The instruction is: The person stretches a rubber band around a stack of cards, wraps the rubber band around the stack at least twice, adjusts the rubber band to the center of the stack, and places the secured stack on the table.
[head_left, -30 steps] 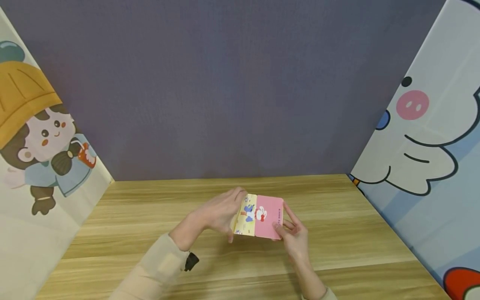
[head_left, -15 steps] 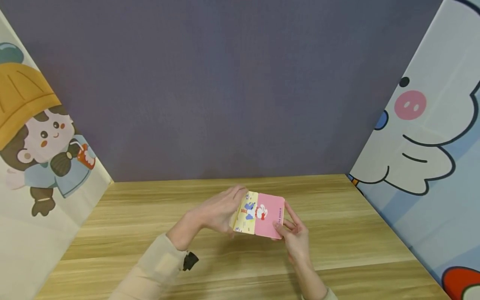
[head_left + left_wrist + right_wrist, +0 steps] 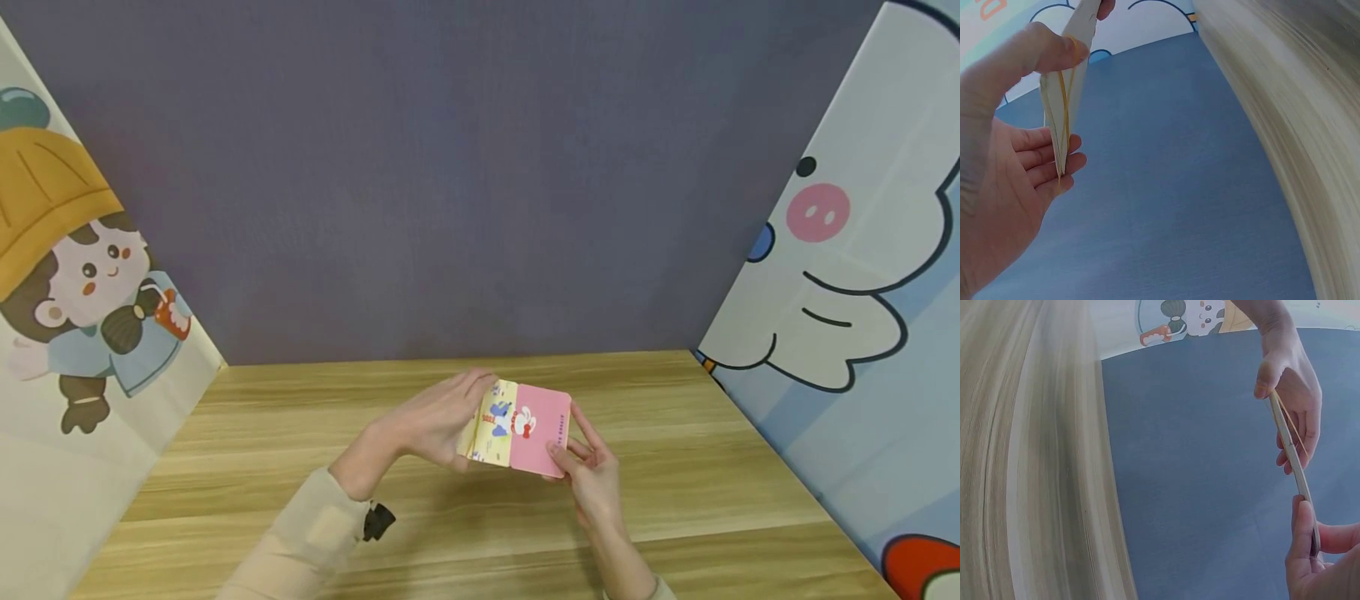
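Note:
A small notebook, with a pink panel showing a white rabbit and a yellow panel showing a blue figure, is held tilted above the table. My right hand pinches its right edge, thumb on the pink face and fingers behind. At the left edge, my left hand grips with the thumb at one side and fingers curled at the other. In the left wrist view a thin yellow elastic band runs along the notebook's edge between left thumb and fingers. The right wrist view shows the notebook edge-on.
The wood-grain table extends under both hands. Behind it stands a plain dark panel. Printed cartoon panels flank it, a child in a yellow hat at left and a white pink-nosed animal at right. A black piece hangs at the left cuff.
The notebook's left side and my left hand have risen slightly, and the left thumb has drawn in closer to the notebook's edge. My right hand keeps its hold almost unmoved.

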A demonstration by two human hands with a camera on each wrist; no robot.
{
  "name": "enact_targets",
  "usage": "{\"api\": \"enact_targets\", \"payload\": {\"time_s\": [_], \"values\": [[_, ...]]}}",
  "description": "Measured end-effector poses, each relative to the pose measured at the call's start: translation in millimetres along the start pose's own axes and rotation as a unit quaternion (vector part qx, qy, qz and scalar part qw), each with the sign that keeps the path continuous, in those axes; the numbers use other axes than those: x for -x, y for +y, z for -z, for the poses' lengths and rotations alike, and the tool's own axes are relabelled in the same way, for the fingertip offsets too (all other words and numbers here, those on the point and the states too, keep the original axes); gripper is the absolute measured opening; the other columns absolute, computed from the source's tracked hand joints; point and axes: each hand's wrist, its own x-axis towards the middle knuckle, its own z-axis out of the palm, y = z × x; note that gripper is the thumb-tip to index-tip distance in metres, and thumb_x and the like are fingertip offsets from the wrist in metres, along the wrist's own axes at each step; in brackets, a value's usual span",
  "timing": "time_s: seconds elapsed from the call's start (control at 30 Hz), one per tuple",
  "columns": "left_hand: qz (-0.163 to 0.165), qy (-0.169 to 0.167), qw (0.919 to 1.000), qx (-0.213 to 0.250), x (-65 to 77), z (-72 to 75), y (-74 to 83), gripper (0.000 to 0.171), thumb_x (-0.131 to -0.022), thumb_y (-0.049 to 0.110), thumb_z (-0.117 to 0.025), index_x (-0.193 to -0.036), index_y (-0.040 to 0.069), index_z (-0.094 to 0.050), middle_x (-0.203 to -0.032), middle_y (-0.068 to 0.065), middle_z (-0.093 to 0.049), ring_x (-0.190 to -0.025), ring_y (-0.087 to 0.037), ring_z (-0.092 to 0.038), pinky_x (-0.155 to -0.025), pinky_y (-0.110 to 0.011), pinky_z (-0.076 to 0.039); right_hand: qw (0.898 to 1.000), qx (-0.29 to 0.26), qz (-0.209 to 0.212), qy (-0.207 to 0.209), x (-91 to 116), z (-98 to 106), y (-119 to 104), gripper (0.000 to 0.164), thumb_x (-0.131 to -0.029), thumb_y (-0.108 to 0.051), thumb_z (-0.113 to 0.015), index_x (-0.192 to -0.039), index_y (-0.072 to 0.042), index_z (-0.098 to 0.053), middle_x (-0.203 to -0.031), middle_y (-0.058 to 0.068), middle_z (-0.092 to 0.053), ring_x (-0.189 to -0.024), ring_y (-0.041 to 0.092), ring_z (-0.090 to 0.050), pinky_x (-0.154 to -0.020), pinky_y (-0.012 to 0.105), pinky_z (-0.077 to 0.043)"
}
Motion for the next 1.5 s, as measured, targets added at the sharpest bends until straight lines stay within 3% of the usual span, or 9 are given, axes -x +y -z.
{"api": "enact_targets", "payload": {"time_s": [0.17,0.23,0.37,0.5,1.03,1.2,1.37,1.43,1.5], "values": [[-0.004,0.009,0.9999,0.001,0.6,-0.1,-1.1,0.104,-0.048,0.036,-0.077,-0.129,-0.008,-0.028,-0.127,-0.018,-0.037,-0.117,-0.025,-0.037,-0.103,-0.031,-0.027,1.0,0.003,0.011,-0.004,4,-8,-12,0.067,-0.078,0.003,-0.063,-0.136,-0.013,-0.035,-0.095,0.018,-0.063,-0.072,0.028,-0.064,-0.049,0.031,-0.053],[-0.006,0.011,0.9999,0.003,0.8,-0.1,-1.9,0.104,-0.048,0.036,-0.077,-0.128,-0.007,-0.029,-0.126,-0.016,-0.037,-0.116,-0.023,-0.037,-0.102,-0.029,-0.027,0.999,0.038,-0.006,0.026,10,-24,-31,0.068,-0.076,0.001,-0.065,-0.136,-0.012,-0.035,-0.093,0.016,-0.064,-0.071,0.026,-0.064,-0.05,0.031,-0.053],[-0.007,0.011,0.9999,0.008,1.5,-0.4,-2.8,0.102,-0.046,0.038,-0.078,-0.126,-0.005,-0.031,-0.122,-0.012,-0.039,-0.111,-0.019,-0.039,-0.1,-0.026,-0.03,0.993,0.082,-0.048,0.071,14,-40,-49,0.068,-0.076,0.008,-0.061,-0.136,-0.011,-0.035,-0.091,0.011,-0.065,-0.071,0.023,-0.064,-0.052,0.03,-0.053],[-0.002,0.0,0.9999,0.017,2.0,-0.6,-2.9,0.102,-0.044,0.036,-0.079,-0.125,-0.004,-0.032,-0.118,-0.01,-0.039,-0.107,-0.016,-0.039,-0.097,-0.023,-0.032,0.989,0.095,-0.073,0.086,15,-45,-54,0.067,-0.077,0.015,-0.056,-0.135,-0.011,-0.036,-0.089,0.012,-0.065,-0.071,0.023,-0.064,-0.053,0.031,-0.053],[0.014,-0.045,0.9984,0.031,5.2,4.1,-0.7,0.097,-0.04,0.038,-0.082,-0.116,-0.001,-0.035,-0.105,-0.005,-0.04,-0.096,-0.014,-0.039,-0.091,-0.022,-0.037,0.991,0.099,-0.076,0.054,19,-47,-49,0.067,-0.077,0.015,-0.055,-0.135,-0.011,-0.036,-0.097,0.025,-0.06,-0.075,0.024,-0.064,-0.06,0.035,-0.053],[0.03,-0.063,0.9974,0.015,6.1,6.4,2.3,0.097,-0.043,0.038,-0.08,-0.119,-0.001,-0.034,-0.11,-0.007,-0.041,-0.102,-0.016,-0.04,-0.096,-0.024,-0.034,0.994,0.102,-0.03,0.032,18,-40,-37,0.068,-0.076,0.01,-0.059,-0.136,-0.008,-0.033,-0.094,0.024,-0.061,-0.073,0.028,-0.064,-0.056,0.038,-0.053],[0.033,-0.064,0.9974,-0.006,6.7,7.0,4.7,0.095,-0.045,0.039,-0.076,-0.12,-0.002,-0.035,-0.112,-0.01,-0.042,-0.104,-0.019,-0.041,-0.098,-0.027,-0.033,0.998,0.039,0.039,-0.043,8,-9,4,0.065,-0.079,0.007,-0.06,-0.136,-0.01,-0.034,-0.096,0.021,-0.062,-0.075,0.03,-0.063,-0.053,0.036,-0.053],[0.028,-0.06,0.9978,-0.005,7.2,7.2,4.7,0.093,-0.045,0.039,-0.076,-0.118,-0.002,-0.035,-0.11,-0.01,-0.043,-0.102,-0.019,-0.041,-0.096,-0.027,-0.035,0.998,0.039,0.035,-0.042,8,-9,4,0.065,-0.078,0.006,-0.06,-0.136,-0.01,-0.034,-0.096,0.021,-0.062,-0.076,0.03,-0.063,-0.054,0.036,-0.053],[0.025,-0.059,0.998,0.003,7.9,7.9,4.7,0.092,-0.045,0.037,-0.076,-0.118,-0.002,-0.036,-0.109,-0.009,-0.043,-0.1,-0.019,-0.041,-0.094,-0.027,-0.036,0.998,0.066,0.01,-0.015,14,-25,-16,0.068,-0.077,0.006,-0.061,-0.136,-0.008,-0.033,-0.096,0.024,-0.061,-0.076,0.03,-0.063,-0.055,0.038,-0.053]]}}
